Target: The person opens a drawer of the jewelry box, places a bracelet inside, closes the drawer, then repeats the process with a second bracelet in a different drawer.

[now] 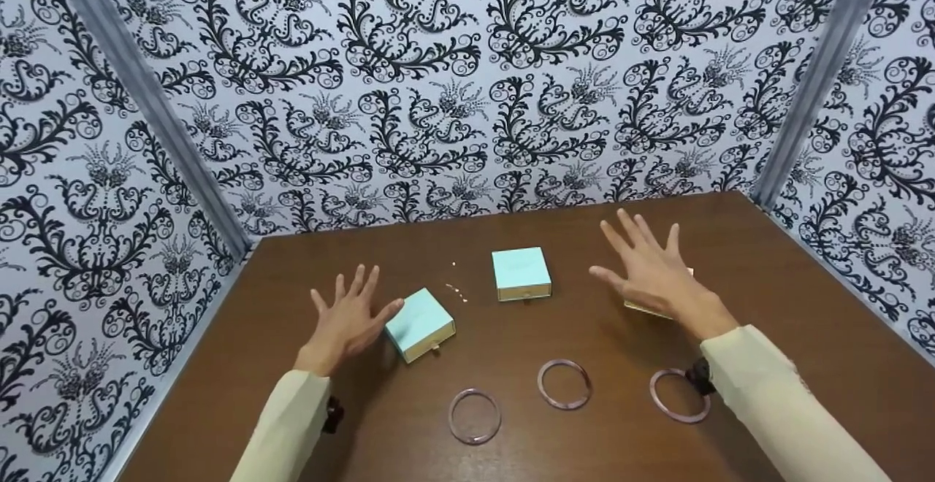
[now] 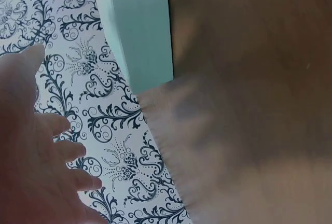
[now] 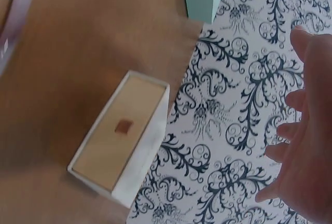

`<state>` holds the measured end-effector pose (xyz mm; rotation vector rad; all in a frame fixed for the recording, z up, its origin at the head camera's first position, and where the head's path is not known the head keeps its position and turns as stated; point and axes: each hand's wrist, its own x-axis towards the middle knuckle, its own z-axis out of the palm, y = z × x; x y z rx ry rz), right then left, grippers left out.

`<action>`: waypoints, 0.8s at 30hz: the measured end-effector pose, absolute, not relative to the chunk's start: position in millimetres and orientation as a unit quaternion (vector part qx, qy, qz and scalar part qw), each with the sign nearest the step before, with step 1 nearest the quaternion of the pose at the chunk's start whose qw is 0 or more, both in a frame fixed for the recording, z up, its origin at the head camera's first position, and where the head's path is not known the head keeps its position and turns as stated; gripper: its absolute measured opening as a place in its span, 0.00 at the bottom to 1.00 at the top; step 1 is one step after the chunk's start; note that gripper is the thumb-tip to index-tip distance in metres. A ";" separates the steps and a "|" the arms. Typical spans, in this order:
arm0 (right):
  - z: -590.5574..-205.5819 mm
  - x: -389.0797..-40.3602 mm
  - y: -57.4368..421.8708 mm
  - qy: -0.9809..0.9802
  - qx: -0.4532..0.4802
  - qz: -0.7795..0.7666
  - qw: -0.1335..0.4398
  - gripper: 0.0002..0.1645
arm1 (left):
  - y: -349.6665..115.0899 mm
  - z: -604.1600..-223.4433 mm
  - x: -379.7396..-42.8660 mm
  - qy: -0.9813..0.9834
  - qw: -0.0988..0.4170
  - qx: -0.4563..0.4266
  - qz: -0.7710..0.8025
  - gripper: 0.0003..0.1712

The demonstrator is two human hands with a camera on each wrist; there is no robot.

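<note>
Clearly, things sit mostly between and nearer than the two grips. Just right of the left grip (image 1: pixel 347 325) lies a pale turquoise square cardboard drawer box with a gold-toned front and small pull tab (image 1: pixel 420 323), turned at an angle on the brown wood-look worktop (image 1: pixel 387 423). Further right, between both grips, sits a second turquoise box (image 1: pixel 521 270), squarer to the edge. A third box, white-sided with a tan front and brown tab (image 3: pixel 106 146), lies below the right grip (image 1: pixel 650 270), which hides most of it from the head view. Pale crumbs (image 1: pixel 458 293) are scattered beyond the angled box. Nearer the person than both grips, three glossy mauve bangles (image 1: pixel 475 440) lie flat in a loose row, the rightmost partly covered by a dark wrist device (image 1: pixel 700 376) on the cream right sleeve (image 1: pixel 767 387). Behind everything rises a white wall with black scrollwork (image 1: pixel 438 102)

Both grips are released, fingers spread wide, holding nothing; the wrist views show each apart from its nearest box
</note>
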<state>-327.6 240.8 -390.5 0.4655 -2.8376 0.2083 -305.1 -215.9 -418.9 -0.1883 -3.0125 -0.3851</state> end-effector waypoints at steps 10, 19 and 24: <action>-393.9 -314.6 214.5 -0.971 0.184 0.071 0.134 0.46 | -214.6 -428.9 -298.6 -0.983 0.043 -0.055 -0.167 0.50; -403.4 -307.5 184.2 -0.962 0.206 0.099 0.148 0.43 | -215.0 -433.0 -292.6 -0.973 0.015 -0.043 -0.228 0.49; -407.9 -302.2 171.7 -0.958 0.216 0.116 0.151 0.44 | -214.0 -434.0 -291.6 -0.965 0.024 -0.046 -0.256 0.48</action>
